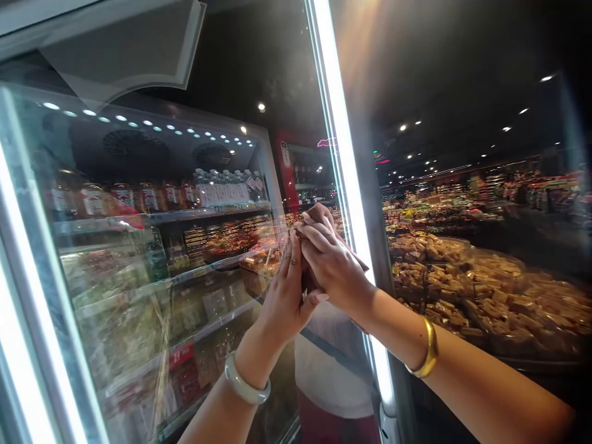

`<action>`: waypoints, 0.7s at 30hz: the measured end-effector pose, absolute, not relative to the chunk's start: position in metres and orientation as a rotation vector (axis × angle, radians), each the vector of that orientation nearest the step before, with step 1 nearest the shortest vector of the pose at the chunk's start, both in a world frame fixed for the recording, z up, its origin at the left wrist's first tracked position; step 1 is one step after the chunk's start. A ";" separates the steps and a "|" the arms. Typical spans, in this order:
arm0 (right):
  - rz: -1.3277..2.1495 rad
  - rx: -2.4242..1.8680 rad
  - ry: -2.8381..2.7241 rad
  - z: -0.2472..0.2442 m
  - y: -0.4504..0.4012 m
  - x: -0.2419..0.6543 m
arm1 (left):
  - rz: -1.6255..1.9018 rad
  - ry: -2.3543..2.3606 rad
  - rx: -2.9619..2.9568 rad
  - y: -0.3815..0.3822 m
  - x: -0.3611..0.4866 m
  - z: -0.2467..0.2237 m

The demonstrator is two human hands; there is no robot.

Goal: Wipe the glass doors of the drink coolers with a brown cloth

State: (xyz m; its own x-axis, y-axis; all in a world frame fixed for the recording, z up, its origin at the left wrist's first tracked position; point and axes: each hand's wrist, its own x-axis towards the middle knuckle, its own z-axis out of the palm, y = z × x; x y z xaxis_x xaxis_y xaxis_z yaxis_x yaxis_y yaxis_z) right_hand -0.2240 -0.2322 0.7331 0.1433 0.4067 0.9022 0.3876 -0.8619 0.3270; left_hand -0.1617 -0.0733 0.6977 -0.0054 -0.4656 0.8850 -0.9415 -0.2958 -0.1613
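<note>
My right hand (335, 265), with a gold bangle on the wrist, presses a brown cloth (320, 213) against a glass door (296, 176). Its fingers are bent over the cloth, and a corner of the fabric sticks out to the right beneath the hand. Close beside it, my left hand (283, 296) has its fingers stretched out toward the glass and its thumb apart. A pale bangle circles that wrist. Whether the left fingertips also touch the cloth is hard to tell.
A bright light strip (340, 154) runs down the door's right side. Behind the glass, bottles (229, 188) line the upper cooler shelf (213, 214), with blurred packages lower down. To the right are heaps of packaged food (499, 296). Reflections cover the glass.
</note>
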 end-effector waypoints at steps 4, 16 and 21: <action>2.005 2.334 0.936 0.740 -0.245 -0.202 | 1.157 -1.522 1.740 -0.079 -0.151 0.702; 2.346 2.102 0.720 0.738 -0.240 -0.136 | 1.566 -1.558 1.893 -0.069 -0.107 0.753; 2.207 2.005 0.793 0.827 -0.249 -0.136 | 1.842 -1.360 1.867 -0.081 -0.099 0.820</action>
State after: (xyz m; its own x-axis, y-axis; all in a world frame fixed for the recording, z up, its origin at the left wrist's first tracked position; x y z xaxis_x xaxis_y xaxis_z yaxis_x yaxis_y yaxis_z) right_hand -0.1355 -0.2490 0.8270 -0.1544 0.3740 0.9145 0.2940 -0.8663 0.4039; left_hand -0.0993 -0.0810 0.8202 -0.1910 -0.4607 0.8667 -0.6925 -0.5625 -0.4516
